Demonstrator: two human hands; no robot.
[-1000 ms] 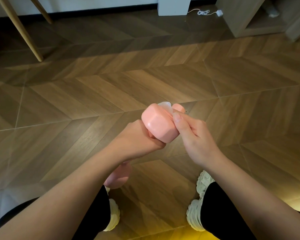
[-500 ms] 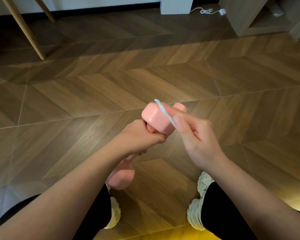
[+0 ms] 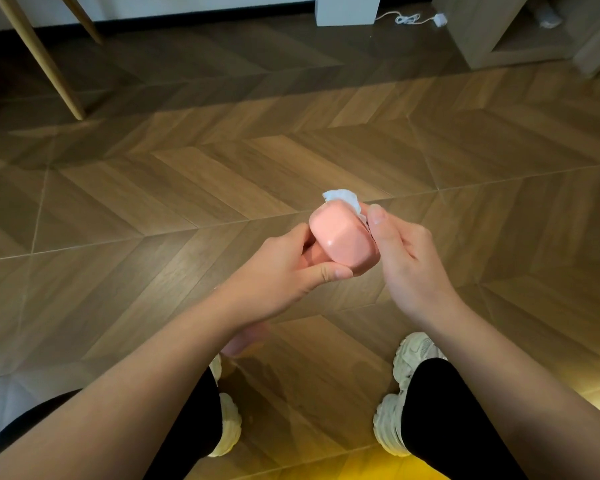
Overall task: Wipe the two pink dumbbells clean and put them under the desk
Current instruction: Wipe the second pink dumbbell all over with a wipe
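My left hand grips the handle of a pink dumbbell, whose upper hexagonal head faces me at chest height. Its lower head shows pink under my left wrist. My right hand pinches a white wipe against the far right side of the upper head. The wipe bunches over the head's top edge. I see no second dumbbell in this view.
Herringbone wood floor lies all around. Slanted wooden desk legs stand at the far left. A white post and a white cable sit at the back, a beige shelf unit at the far right. My white shoes are below.
My left hand has turned the dumbbell so its head tilts more to the right. The wipe has slid from across the head's face to its far top and right side.
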